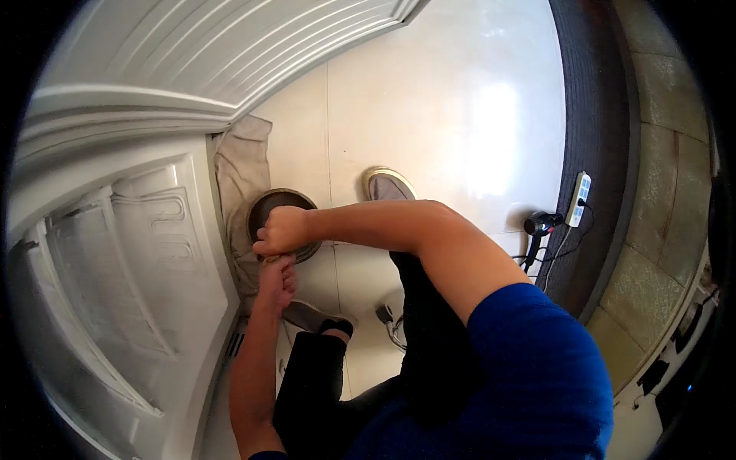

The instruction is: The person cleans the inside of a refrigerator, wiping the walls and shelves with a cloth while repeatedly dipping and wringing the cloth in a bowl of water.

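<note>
One container (268, 204), partly hidden behind right hand (282, 230), left hand (277, 282) alongside.

Below me, a glossy cream tiled floor (418, 100) catches bright white glare (494, 134); to my right run a dark wood-grained strip (599, 146) and greenish mottled tiles (652, 215).

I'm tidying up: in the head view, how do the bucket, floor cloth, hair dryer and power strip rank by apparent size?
Largest to smallest:
Floor cloth
Bucket, partly hidden by the right hand
Hair dryer and power strip: too alike to rank
</note>
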Available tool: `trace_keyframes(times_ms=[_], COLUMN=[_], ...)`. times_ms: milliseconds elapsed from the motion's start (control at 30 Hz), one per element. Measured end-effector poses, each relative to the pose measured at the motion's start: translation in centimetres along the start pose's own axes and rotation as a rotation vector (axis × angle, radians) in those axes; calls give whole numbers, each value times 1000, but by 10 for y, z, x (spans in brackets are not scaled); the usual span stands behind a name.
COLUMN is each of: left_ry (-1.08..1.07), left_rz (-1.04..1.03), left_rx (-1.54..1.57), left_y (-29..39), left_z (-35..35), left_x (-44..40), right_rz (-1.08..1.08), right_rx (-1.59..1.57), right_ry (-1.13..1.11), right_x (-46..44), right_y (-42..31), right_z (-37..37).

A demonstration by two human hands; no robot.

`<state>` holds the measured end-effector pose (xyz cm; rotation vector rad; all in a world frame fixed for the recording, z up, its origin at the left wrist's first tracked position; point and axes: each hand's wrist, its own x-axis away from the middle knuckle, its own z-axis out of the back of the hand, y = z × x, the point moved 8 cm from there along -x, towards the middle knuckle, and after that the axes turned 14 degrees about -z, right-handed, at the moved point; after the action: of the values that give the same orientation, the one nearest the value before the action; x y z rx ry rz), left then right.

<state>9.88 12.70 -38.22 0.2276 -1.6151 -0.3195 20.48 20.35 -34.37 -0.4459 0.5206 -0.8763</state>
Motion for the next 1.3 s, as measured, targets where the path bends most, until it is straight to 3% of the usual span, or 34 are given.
trace_keyframes(times_ms=[33, 100, 167, 233, 267, 300, 367, 400, 433, 467, 567, 600, 700, 733, 800, 833, 867, 933, 967, 1000, 1067, 1133, 1233, 1300], left_ry=[-26, -23, -195, -245, -240, -408, -225, -211, -56, -46, 216, 212, 93, 90, 267, 445, 445, 263, 94, 85, -20, -19, -13, 46], left_rz=[-22, -61, -187, -361, -410, -440, -357, -382, -387, -421, -871, -903, -1111, -1135, -1103, -1014, -1040, -817, -822, -834, -980, -1015, -998, -1057], left_rx=[-13, -5, -56, -338, -230, 125, 355, 294, 242, 255, -69, -52, 13, 29, 97, -132, -110, 231, 360, 372, 534, 607, 740, 724], left_y=[4, 9, 24, 41, 50, 40, 47, 55, 56, 72, 97, 105, 140, 147, 155, 158, 162, 151, 149, 143, 146, 145, 144, 144], left_z=[-2, 0, 3, 21, 23, 19, 1, -5, 1, 9, 24, 25, 20, 21, 32, 40, 37, 17, 8, 7, 4, 8, 16, 12], left_x=[3, 8, 14, 12, 23, 9, 15, 11, 6, 4, 28, 40, 104, 120, 151, 167, 184, 233, 239, 249, 274, 293, 292, 290], right_rz=[-37, -51, -72, -255, -308, -365, -526, -625, -486, -450, -689, -672, -554, -539, -809, -852, -836, -775, -711, -705, -416, -405, -691, -738], right_rx=[29, -12, -52, -5, -23, -75, -137, -175, -145, -136, -283, -254, -792, -768, -989, -1047, -1019, -938, -907, -889, -558, -493, -783, -855], right_ry=[-122, -88, -55, -91, -96, -57, -143, -202, -119, -110, -427, -414, -287, -286, -459, -463, -459, -343, -340, -340, -185, -126, 20, 95], right_x=[1, 1, -10, -25, -34, -33, -21, -13, -15, -32, -14, -21, -40, -47, -52, -60, -68, -84, -88, -86, -92, -90, -82, -71], right_y=[1, -3, -12, -15, -16, -7, 5, 7, -6, -5, 5, 0, -26, -42, -69, -80, -92, -113, -131, -151, -198, -210, -210, -200], right_z=[-9, 0, 6, 22, 23, 31, 46, 48, 56, 54, 39, 54, 102, 129, 165, 176, 186, 208, 218, 226, 258, 261, 268, 254])
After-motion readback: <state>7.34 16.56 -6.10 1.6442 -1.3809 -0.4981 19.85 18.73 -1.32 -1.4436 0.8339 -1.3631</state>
